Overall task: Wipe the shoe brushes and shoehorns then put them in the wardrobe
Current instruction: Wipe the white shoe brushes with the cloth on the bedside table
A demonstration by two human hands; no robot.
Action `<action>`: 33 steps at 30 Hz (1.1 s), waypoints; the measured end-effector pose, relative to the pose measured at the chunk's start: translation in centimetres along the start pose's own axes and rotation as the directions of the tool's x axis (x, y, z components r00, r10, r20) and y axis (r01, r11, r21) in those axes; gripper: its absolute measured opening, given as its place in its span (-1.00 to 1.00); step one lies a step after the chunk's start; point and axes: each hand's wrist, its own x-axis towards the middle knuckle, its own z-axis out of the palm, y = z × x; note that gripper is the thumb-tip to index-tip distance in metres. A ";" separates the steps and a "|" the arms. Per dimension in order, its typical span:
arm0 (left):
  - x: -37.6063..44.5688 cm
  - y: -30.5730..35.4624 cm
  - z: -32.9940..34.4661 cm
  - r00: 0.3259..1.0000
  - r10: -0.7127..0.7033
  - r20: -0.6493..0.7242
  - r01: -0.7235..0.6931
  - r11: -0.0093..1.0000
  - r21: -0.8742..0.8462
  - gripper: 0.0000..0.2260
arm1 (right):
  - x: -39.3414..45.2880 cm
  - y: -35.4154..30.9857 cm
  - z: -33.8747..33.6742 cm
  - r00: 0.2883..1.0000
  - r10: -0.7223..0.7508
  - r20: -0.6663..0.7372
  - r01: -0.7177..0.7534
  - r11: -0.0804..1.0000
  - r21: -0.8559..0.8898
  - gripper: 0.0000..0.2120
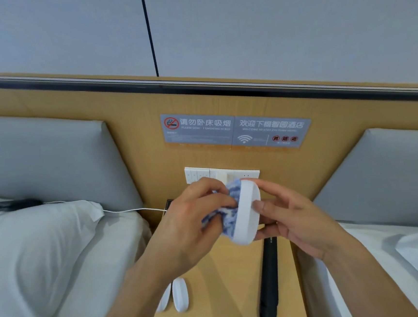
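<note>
Between your fingers, the shoe brush [247, 215] is smooth white plastic with a slight sheen; the cloth [226, 208] bunched against it is nubbly blue-and-white fabric. Below your fingers, the nightstand [226, 278] is matt light woodgrain, and the shoehorn [268, 282] matt black.

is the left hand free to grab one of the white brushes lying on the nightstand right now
Probably not as things stand: the left hand grips the blue cloth against the brush held by the right hand. The two white brushes lie uncovered below its forearm.
</note>
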 end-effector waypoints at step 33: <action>0.1 1.2 1.9 0.961 -0.195 -0.197 0.186 0.980 -0.064 -0.63 | 4.0 -0.4 2.0 0.960 0.118 -0.252 -0.031 0.945 0.324 -0.62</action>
